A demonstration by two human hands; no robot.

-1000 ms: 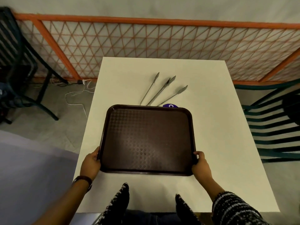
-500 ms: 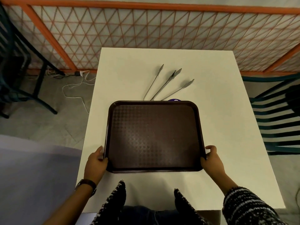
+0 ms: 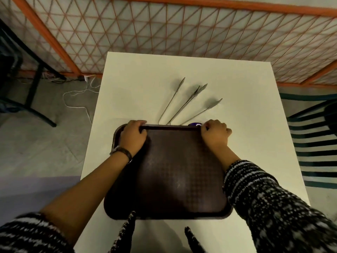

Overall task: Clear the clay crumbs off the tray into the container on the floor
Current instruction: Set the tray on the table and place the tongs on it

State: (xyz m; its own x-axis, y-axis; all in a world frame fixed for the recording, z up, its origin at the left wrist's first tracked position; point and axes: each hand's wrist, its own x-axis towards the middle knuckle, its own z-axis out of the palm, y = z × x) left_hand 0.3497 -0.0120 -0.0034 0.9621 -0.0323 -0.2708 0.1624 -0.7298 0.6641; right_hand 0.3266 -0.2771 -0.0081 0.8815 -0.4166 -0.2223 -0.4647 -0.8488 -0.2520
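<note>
Two metal tongs (image 3: 189, 103) are lying on the white table (image 3: 127, 99), just past the far edge of the tray, with their tips pointing far and to the right. A small purple thing (image 3: 194, 124) is peeking out right behind the tray's far edge, next to the right hand. An orange fence (image 3: 164, 37) is standing beyond the table. A dark stand (image 3: 34, 84) and a white cord (image 3: 78, 99) are sitting on the floor to the left, and a green chair (image 3: 313, 147) is sitting to the right.

The brown tray (image 3: 175, 172) is lying flat on the table, near the person. Nothing is showing in it, not even crumbs.

The left hand (image 3: 134, 136) is curling its fingers over the tray's far edge near the left corner. The right hand (image 3: 215, 133) is curling closed on the far edge near the right corner.
</note>
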